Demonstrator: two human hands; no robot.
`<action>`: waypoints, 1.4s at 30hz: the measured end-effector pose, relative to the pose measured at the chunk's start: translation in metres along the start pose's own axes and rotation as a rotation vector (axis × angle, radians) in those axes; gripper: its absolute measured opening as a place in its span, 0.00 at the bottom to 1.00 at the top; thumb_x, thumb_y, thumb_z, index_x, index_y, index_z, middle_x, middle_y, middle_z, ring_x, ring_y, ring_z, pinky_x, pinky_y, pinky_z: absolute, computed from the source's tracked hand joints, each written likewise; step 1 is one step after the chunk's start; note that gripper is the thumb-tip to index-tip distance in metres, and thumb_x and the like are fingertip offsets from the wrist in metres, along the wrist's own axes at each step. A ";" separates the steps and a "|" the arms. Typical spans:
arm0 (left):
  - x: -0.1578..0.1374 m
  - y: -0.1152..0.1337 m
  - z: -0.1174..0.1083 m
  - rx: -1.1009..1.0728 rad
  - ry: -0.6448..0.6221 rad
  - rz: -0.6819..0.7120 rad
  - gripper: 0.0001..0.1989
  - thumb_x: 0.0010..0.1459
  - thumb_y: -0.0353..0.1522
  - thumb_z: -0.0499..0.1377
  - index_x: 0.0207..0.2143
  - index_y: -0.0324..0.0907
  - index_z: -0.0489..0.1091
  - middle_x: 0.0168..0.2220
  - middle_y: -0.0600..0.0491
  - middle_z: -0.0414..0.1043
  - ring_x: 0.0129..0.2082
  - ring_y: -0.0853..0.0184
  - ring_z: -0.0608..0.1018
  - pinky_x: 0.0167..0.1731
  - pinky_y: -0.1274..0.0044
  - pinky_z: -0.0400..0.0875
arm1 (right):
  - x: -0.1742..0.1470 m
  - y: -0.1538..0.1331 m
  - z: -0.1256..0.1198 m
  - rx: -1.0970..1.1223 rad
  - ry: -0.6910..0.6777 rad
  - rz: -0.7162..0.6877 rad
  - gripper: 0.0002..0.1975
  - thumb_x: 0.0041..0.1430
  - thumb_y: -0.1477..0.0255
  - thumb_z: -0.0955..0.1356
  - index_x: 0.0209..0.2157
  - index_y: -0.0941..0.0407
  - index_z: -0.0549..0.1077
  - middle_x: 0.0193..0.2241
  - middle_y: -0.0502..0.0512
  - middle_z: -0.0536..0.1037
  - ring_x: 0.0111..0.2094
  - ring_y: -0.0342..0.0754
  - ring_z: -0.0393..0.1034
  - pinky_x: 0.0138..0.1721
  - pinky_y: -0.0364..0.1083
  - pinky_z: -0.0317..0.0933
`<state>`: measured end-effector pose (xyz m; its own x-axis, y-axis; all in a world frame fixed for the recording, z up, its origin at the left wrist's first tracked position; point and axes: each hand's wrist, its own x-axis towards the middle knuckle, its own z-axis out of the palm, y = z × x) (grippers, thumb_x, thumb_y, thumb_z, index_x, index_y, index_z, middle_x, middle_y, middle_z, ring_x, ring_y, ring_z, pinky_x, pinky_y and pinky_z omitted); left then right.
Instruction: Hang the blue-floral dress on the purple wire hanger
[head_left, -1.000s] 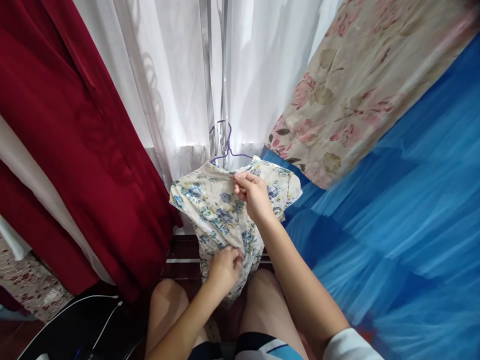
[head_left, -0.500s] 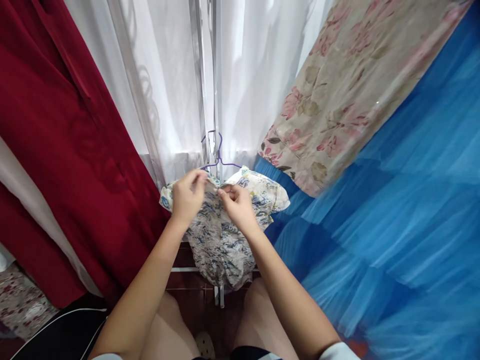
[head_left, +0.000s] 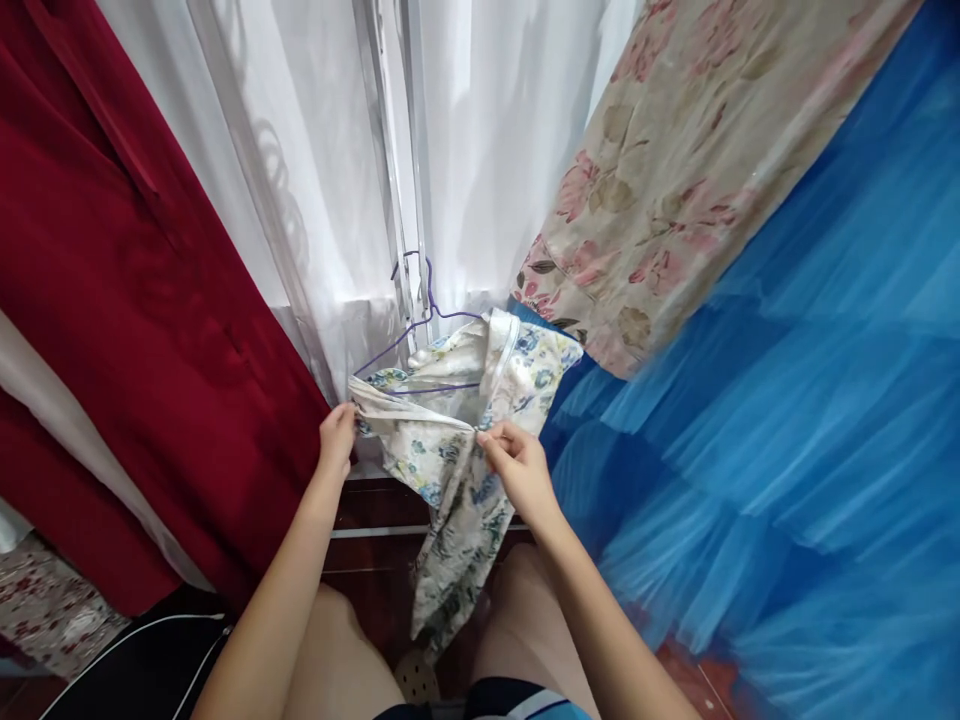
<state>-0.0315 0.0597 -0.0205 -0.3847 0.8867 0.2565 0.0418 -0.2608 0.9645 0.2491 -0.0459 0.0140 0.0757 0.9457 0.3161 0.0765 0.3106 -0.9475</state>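
A floral blouse (head_left: 457, 530), white with blue and yellow flowers, hangs on a purple hanger (head_left: 433, 310) in front of me. The right shoulder of the blouse rests on the hanger; its left side is off and pulled toward me. My left hand (head_left: 337, 440) grips the left edge of the blouse near the hanger's left end, fingers closed. With thumb and forefinger, my right hand (head_left: 517, 460) pinches the neckline at its lower front. The neck edge is stretched taut between both hands, and the collar stands open above.
A pale metal stand (head_left: 405, 150) rises behind the hanger before a white curtain (head_left: 322, 130). Red fabric (head_left: 135, 260) hangs at left, floral cloth (head_left: 645, 190) and blue tulle (head_left: 787, 400) at right. A black bag (head_left: 142, 670) sits low left.
My left hand has moved left and down, drawing the neckline wide. My right hand has moved slightly right and down. The left side of the blouse has come off the hanger.
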 end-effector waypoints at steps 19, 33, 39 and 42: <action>-0.107 0.067 0.063 0.028 -0.595 0.214 0.13 0.65 0.40 0.55 0.39 0.40 0.73 0.37 0.50 0.74 0.41 0.63 0.74 0.43 0.76 0.67 | -0.039 0.105 -0.052 -0.454 0.134 0.232 0.10 0.45 0.67 0.70 0.30 0.57 0.75 0.33 0.60 0.80 0.37 0.57 0.73 0.42 0.51 0.63; -0.147 0.039 0.020 -0.068 -1.188 -0.122 0.28 0.63 0.50 0.53 0.59 0.45 0.64 0.48 0.46 0.72 0.50 0.57 0.72 0.54 0.66 0.64 | -0.048 -0.005 0.000 0.315 -0.513 0.391 0.11 0.54 0.66 0.73 0.37 0.57 0.74 0.34 0.53 0.76 0.37 0.49 0.69 0.42 0.47 0.64; -0.130 0.003 -0.045 0.414 -1.106 -0.030 0.19 0.57 0.47 0.61 0.28 0.41 0.76 0.27 0.51 0.72 0.30 0.62 0.73 0.35 0.74 0.68 | -0.020 -0.039 -0.036 0.044 -0.769 0.268 0.10 0.53 0.66 0.73 0.30 0.59 0.75 0.25 0.49 0.71 0.26 0.42 0.61 0.30 0.42 0.57; -0.083 0.006 -0.079 0.652 -0.906 0.234 0.16 0.54 0.44 0.63 0.21 0.44 0.75 0.24 0.52 0.71 0.32 0.61 0.75 0.46 0.69 0.68 | 0.003 -0.054 -0.049 -0.168 -0.737 0.186 0.11 0.52 0.67 0.73 0.25 0.59 0.72 0.19 0.46 0.65 0.22 0.40 0.53 0.23 0.40 0.48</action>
<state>-0.0717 -0.0459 -0.0408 0.4915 0.8611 0.1301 0.5980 -0.4423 0.6684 0.2940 -0.0648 0.0680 -0.5736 0.8189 -0.0174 0.2817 0.1773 -0.9430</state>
